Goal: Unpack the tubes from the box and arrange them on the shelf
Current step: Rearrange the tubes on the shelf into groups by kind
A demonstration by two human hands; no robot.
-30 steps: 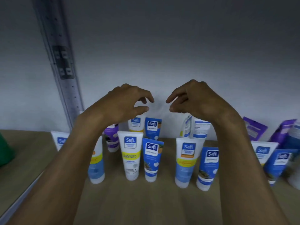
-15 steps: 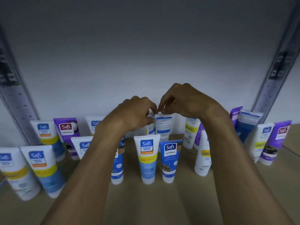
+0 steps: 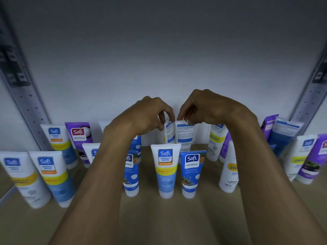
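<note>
wooden shelf (image 3: 177, 223). toward the front edge, upright: perfect white tube (image 3: 166, 171) just beside naturals tube (image 3: 191, 172). behind these, near the back edge, two tubes stood side by side, back labels facing out. left grip (image 3: 141, 119) pinched the top of the left back tube (image 3: 169, 135); right grip (image 3: 210, 108) pinched the top of the right back tube (image 3: 184, 137). more tubes stood toward both side edges.

Standing cap-down in loose rows on pale wooden shelf (image 3: 164, 223): white, blue and purple plastic tubes (image 3: 165, 171). In back row, touching, printed backs outward: white left tube (image 3: 169, 136), white right tube (image 3: 184, 137), both pinched at top.
</note>
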